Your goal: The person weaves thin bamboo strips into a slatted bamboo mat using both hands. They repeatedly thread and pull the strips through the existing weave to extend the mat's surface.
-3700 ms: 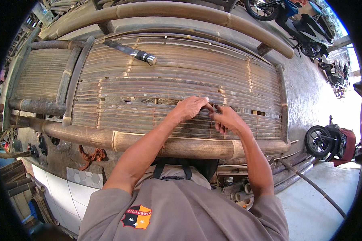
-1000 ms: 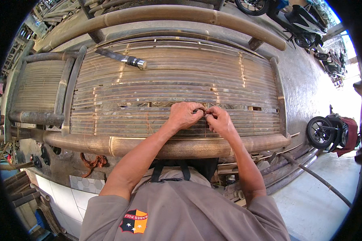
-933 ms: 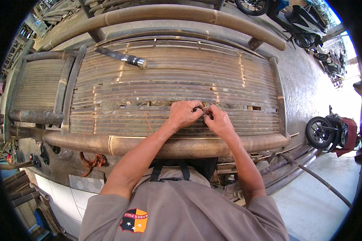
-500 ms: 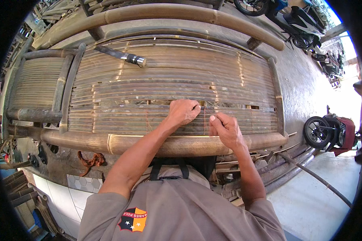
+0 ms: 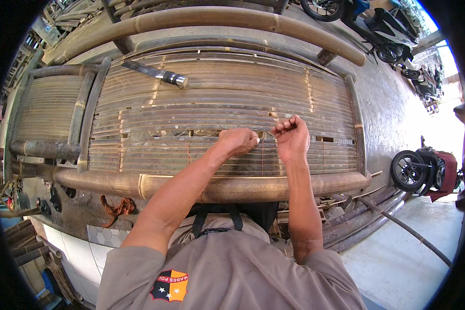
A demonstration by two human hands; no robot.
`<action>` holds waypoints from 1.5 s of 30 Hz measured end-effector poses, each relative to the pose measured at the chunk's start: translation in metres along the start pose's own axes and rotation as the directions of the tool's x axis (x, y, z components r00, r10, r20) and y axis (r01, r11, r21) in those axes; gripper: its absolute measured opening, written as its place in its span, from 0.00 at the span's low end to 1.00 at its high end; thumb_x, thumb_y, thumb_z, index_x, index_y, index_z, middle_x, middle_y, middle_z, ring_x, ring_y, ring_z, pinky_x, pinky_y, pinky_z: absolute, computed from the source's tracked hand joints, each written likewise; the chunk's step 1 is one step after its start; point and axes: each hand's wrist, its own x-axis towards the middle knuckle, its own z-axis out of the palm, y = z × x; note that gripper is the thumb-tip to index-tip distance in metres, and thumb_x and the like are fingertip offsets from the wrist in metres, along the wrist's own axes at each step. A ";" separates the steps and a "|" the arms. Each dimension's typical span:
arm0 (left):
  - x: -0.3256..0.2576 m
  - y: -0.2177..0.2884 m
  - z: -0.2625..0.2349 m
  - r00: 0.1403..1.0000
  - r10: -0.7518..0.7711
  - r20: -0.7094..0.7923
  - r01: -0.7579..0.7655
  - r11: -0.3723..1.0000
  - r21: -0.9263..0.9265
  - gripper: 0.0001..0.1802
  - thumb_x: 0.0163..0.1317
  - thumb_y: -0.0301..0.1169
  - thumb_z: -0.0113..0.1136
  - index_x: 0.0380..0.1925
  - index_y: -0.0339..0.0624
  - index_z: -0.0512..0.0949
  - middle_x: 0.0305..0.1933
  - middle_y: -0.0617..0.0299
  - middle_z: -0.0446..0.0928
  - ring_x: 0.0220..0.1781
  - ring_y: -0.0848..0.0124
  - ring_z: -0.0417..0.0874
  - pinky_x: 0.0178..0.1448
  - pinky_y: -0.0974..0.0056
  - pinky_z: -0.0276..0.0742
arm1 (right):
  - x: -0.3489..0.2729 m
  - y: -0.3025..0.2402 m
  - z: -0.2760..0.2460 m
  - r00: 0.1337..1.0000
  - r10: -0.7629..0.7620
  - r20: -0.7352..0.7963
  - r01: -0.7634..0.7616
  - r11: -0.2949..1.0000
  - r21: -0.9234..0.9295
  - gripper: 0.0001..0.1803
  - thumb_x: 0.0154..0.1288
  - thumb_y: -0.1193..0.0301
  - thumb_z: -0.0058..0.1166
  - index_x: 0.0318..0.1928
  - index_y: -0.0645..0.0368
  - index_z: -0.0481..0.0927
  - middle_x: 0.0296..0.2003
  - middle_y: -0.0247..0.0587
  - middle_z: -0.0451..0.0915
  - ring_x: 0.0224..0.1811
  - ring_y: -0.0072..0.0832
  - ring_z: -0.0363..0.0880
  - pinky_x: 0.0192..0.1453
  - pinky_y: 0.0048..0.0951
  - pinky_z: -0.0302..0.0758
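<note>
The left hand (image 5: 238,141) lay knuckles-up on the slat seat (image 5: 222,119) of a bamboo bench, its forearm reaching in from the near left. Its fingers were curled in, the tips pinched together at the hand's right edge; what they pinched was too small to make out. The right hand (image 5: 292,138) was raised just to the right of it, wrist bent, the fingers folded into a loose fist with the knuckles toward the far side. Whether that fist gripped anything could not be told. The two hands were close but apart. Between them a thin dark binding (image 5: 262,155) ran across the slats toward the near rail (image 5: 232,187); its upper end was hidden between the hands.

Both hands worked beside a row of small gaps (image 5: 191,133) in the slats, about mid-seat. On the far left of the seat lay a knife (image 5: 155,73) with a metal-capped handle, well apart from the hands. An orange cord (image 5: 118,207) lay on the ground under the near rail, to the left. Motorbikes (image 5: 423,168) stood at the right, partly cut off by the rim.
</note>
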 end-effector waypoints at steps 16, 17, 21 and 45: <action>-0.003 -0.019 0.015 0.934 0.267 -0.237 -0.245 0.962 0.119 0.16 0.72 0.47 0.55 0.42 0.49 0.84 0.35 0.52 0.87 0.41 0.46 0.87 0.42 0.44 0.82 | -0.077 0.035 0.058 0.978 -0.128 0.164 0.203 0.407 -0.891 0.16 0.75 0.65 0.47 0.28 0.58 0.74 0.23 0.33 0.72 0.28 0.22 0.71 0.37 0.38 0.72; -0.003 -0.018 0.016 0.923 0.280 -0.263 -0.254 0.959 0.128 0.16 0.72 0.46 0.56 0.43 0.48 0.84 0.37 0.52 0.87 0.43 0.47 0.88 0.43 0.45 0.82 | -0.075 0.028 0.051 0.989 -0.076 0.129 0.150 0.460 -0.875 0.16 0.75 0.65 0.46 0.28 0.58 0.75 0.24 0.33 0.73 0.29 0.23 0.72 0.39 0.38 0.74; -0.014 -0.020 0.031 0.826 0.372 -0.424 -0.346 0.928 0.140 0.17 0.73 0.42 0.56 0.50 0.42 0.84 0.46 0.51 0.87 0.50 0.50 0.87 0.51 0.48 0.83 | -0.066 0.000 0.018 0.978 -0.084 0.192 0.209 0.448 -0.869 0.14 0.77 0.68 0.46 0.36 0.60 0.82 0.28 0.35 0.79 0.33 0.25 0.77 0.51 0.35 0.77; -0.123 -0.163 -0.028 0.903 -0.026 -0.429 0.080 0.991 0.109 0.21 0.75 0.51 0.51 0.51 0.52 0.84 0.49 0.58 0.87 0.52 0.54 0.86 0.59 0.48 0.72 | -0.110 0.143 0.088 0.778 0.376 0.502 0.627 -0.441 -0.642 0.19 0.70 0.55 0.58 0.36 0.59 0.85 0.34 0.53 0.88 0.38 0.48 0.89 0.42 0.47 0.82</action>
